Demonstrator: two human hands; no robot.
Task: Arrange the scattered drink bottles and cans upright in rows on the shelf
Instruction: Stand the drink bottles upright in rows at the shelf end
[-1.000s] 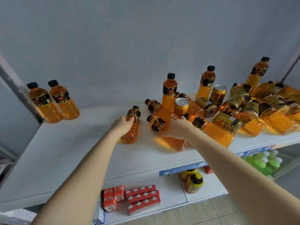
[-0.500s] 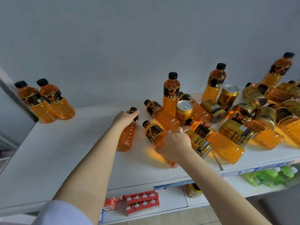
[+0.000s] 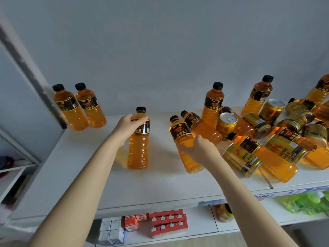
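On the white shelf [image 3: 71, 175], my left hand [image 3: 129, 124] grips the neck of an orange drink bottle [image 3: 138, 148] that stands almost upright. My right hand [image 3: 197, 150] is shut around the middle of a second orange bottle [image 3: 181, 132], which is tilted with its black cap up and to the left. Two upright bottles [image 3: 80, 107] stand side by side at the shelf's back left. To the right lies a jumble of fallen orange bottles [image 3: 277, 161] and gold cans [image 3: 242, 159], with two upright bottles [image 3: 213, 104] behind them.
A grey upright post [image 3: 30, 72] bounds the shelf at the left. The shelf below holds red and white cartons [image 3: 160, 223], a yellow bottle [image 3: 225, 213] and green bottles [image 3: 306, 202]. A thin metal rod [image 3: 266, 178] lies near the front edge under the cans.
My left hand has lifted its bottle from lying to nearly upright. My right hand has raised the other bottle off the shelf at a tilt. The view has shifted left.
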